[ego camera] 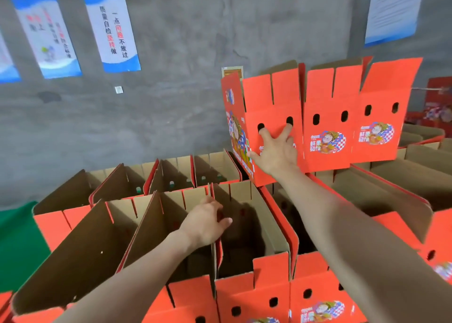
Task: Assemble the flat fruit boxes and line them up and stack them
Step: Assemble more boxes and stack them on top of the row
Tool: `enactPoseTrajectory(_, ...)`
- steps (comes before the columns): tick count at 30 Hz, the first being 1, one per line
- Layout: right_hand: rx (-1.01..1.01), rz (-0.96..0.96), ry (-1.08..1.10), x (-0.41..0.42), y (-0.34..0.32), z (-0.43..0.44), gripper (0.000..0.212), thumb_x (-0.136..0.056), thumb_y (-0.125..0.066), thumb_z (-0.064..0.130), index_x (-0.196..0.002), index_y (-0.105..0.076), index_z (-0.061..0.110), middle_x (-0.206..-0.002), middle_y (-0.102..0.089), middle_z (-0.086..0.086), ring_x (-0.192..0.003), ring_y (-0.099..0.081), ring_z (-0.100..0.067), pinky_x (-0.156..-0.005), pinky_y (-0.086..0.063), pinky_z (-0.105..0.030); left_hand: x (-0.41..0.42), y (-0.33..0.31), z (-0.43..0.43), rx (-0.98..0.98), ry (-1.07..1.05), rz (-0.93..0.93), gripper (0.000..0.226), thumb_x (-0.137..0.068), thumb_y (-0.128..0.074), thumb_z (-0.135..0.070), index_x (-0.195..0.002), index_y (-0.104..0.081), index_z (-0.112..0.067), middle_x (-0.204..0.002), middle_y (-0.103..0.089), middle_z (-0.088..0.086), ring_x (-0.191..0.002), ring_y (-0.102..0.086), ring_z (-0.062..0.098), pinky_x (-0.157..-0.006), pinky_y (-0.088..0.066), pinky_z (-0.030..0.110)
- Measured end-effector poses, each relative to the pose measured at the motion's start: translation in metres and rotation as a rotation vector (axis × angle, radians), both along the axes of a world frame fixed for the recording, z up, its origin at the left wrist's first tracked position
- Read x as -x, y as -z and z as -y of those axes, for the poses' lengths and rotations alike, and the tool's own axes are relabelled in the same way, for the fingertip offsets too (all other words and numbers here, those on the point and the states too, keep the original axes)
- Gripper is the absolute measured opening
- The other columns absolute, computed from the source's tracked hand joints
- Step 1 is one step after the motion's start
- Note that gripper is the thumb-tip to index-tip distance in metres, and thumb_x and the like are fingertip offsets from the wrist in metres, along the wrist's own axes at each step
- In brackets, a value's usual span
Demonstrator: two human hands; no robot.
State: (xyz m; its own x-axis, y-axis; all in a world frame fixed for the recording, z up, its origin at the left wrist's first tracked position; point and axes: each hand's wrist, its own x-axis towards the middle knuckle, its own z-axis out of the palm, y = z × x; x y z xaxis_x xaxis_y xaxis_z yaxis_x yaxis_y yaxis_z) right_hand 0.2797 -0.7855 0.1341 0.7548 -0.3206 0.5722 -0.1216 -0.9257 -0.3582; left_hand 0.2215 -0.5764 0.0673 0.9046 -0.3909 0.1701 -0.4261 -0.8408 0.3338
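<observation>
The one view sits at the person's head and faces forward and a little down, so both bare forearms run in from the bottom edge. The left hand [205, 221] lies close, below centre, over open boxes [151, 225] seen from above. The right hand [276, 151] is farther out and higher, on a red box [274, 97] seen side-on. Beyond both hands stands the grey wall [171, 102]. The wide lens bends straight lines towards the edges.
</observation>
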Motion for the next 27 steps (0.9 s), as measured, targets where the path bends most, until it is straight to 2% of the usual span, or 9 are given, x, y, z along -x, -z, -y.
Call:
enactPoseTrajectory(4, -0.046, 0.070, 0.023, -0.005, 0.000, 0.015, 0.062, -0.081, -0.066, 0.047, -0.133, -0.037, 0.029, -0.147, -0.006, -0.030, -0.116, -0.045, -0.043, -0.087, -0.047, -0.041, 0.000, 0.002, 0.006, -0.015, -0.018, -0.001, 0.055, -0.092, -0.058, -0.038, -0.138, -0.046, -0.012, -0.141, -0.036, 0.000, -0.122, -0.049, 0.020, -0.104, -0.041, 0.028)
enactPoseTrajectory(11, -0.081, 0.070, 0.072, -0.019, -0.019, 0.047, 0.067, -0.079, -0.067, 0.052, -0.134, -0.038, 0.028, -0.145, -0.013, -0.031, -0.122, -0.041, -0.044, -0.091, -0.045, -0.042, -0.002, 0.006, 0.004, -0.002, -0.019, 0.012, 0.056, -0.091, -0.058, -0.041, -0.139, -0.045, -0.015, -0.138, -0.037, -0.005, -0.118, -0.050, 0.016, -0.099, -0.044, 0.025)
enactPoseTrajectory(14, -0.079, 0.016, 0.092, -0.026, -0.016, 0.050, 0.069, -0.080, -0.067, 0.051, -0.137, -0.036, 0.027, -0.148, -0.007, -0.034, -0.125, -0.038, -0.045, -0.094, -0.044, -0.044, -0.002, 0.006, 0.001, -0.016, -0.024, 0.006, 0.058, -0.091, -0.057, -0.041, -0.141, -0.043, -0.015, -0.141, -0.035, -0.005, -0.122, -0.048, 0.018, -0.101, -0.044, 0.027)
enactPoseTrajectory(16, -0.069, -0.036, 0.100, -0.030, -0.007, 0.049, 0.070, -0.084, -0.064, 0.051, -0.141, -0.030, 0.029, -0.150, 0.004, -0.035, -0.126, -0.037, -0.047, -0.096, -0.042, -0.044, -0.002, 0.005, -0.002, -0.021, -0.034, 0.007, 0.058, -0.091, -0.057, -0.042, -0.141, -0.042, -0.015, -0.142, -0.034, -0.005, -0.123, -0.047, 0.019, -0.103, -0.044, 0.029)
enactPoseTrajectory(19, -0.091, -0.047, 0.088, -0.032, 0.004, 0.044, 0.065, -0.089, -0.057, 0.049, -0.142, -0.023, 0.035, -0.151, 0.023, -0.029, -0.126, -0.037, -0.048, -0.098, -0.039, -0.046, -0.002, 0.005, -0.002, -0.016, -0.042, 0.010, 0.059, -0.092, -0.057, -0.042, -0.142, -0.042, -0.015, -0.142, -0.034, -0.005, -0.124, -0.047, 0.019, -0.103, -0.044, 0.029)
enactPoseTrajectory(22, -0.148, -0.028, 0.050, -0.025, 0.007, 0.036, 0.063, -0.093, -0.053, 0.043, -0.146, -0.018, 0.040, -0.152, 0.028, -0.023, -0.127, -0.036, -0.049, -0.100, -0.039, -0.047, -0.002, 0.008, 0.000, -0.002, -0.031, 0.018, 0.059, -0.092, -0.055, -0.043, -0.142, -0.041, -0.015, -0.144, -0.034, -0.004, -0.124, -0.048, 0.018, -0.102, -0.044, 0.028)
enactPoseTrajectory(25, -0.180, 0.055, 0.011, -0.009, 0.012, 0.018, 0.066, -0.093, -0.056, 0.031, -0.148, -0.019, 0.032, -0.155, 0.020, -0.022, -0.128, -0.035, -0.048, -0.097, -0.041, -0.047, -0.002, 0.011, 0.002, 0.005, -0.037, 0.038, 0.054, -0.094, -0.050, -0.044, -0.140, -0.044, -0.015, -0.149, -0.034, -0.002, -0.130, -0.044, 0.020, -0.106, -0.040, 0.029)
enactPoseTrajectory(27, -0.200, 0.159, -0.074, 0.007, 0.016, -0.005, 0.061, -0.092, -0.057, 0.024, -0.146, -0.028, 0.017, -0.156, 0.004, -0.023, -0.134, -0.030, -0.045, -0.103, -0.036, -0.046, 0.001, 0.012, 0.003, 0.030, -0.045, 0.059, 0.049, -0.098, -0.043, -0.042, -0.138, -0.046, -0.014, -0.150, -0.037, 0.001, -0.134, -0.041, 0.020, -0.110, -0.036, 0.031)
